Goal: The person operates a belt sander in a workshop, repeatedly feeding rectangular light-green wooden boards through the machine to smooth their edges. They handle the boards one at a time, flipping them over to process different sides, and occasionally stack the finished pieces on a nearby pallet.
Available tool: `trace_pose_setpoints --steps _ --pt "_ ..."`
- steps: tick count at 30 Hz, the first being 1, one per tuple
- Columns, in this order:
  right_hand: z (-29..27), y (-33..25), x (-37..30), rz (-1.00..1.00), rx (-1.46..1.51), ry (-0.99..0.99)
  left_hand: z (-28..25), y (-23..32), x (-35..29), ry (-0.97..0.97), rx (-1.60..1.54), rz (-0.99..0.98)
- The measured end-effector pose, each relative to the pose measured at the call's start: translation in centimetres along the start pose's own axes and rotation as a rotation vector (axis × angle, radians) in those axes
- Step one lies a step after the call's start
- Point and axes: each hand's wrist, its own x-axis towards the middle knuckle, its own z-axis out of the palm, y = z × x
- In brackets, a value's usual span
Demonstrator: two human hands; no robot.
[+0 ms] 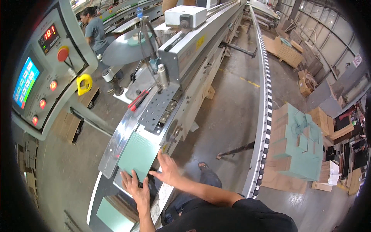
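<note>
A flat pale green panel [138,154] lies on the metal infeed table [116,141] of a long grey machine [193,50]. My left hand [134,186] rests flat on the panel's near edge, fingers spread. My right hand [167,169] presses with open fingers against the panel's right near corner. Neither hand grips anything. The panel's far end points toward a perforated metal plate [159,106] on the machine.
A control panel [42,69] with a screen, red buttons and a yellow tape measure [84,83] stands at left. A red-handled tool [138,99] lies on the machine. Another green panel [112,216] lies below. Stacked green-and-brown boards [297,147] sit right of a roller rail [264,116]. A person [94,33] works behind.
</note>
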Motion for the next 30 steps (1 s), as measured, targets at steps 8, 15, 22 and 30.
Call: trace_pose_setpoints --steps 8,15,22,30 --pt "-3.0 3.2 4.0 -0.069 0.026 0.048 2.6 3.4 3.2 0.005 0.005 0.051" --pt "-6.9 7.7 8.5 0.005 0.09 0.01 6.6 8.1 8.0 0.008 0.019 0.09" --pt "-9.8 13.9 13.5 0.05 0.09 -0.002 12.1 11.3 13.0 0.009 -0.009 0.19" --pt "-13.9 19.5 18.7 0.127 0.113 0.038 16.1 18.6 18.8 -0.065 -0.125 0.114"
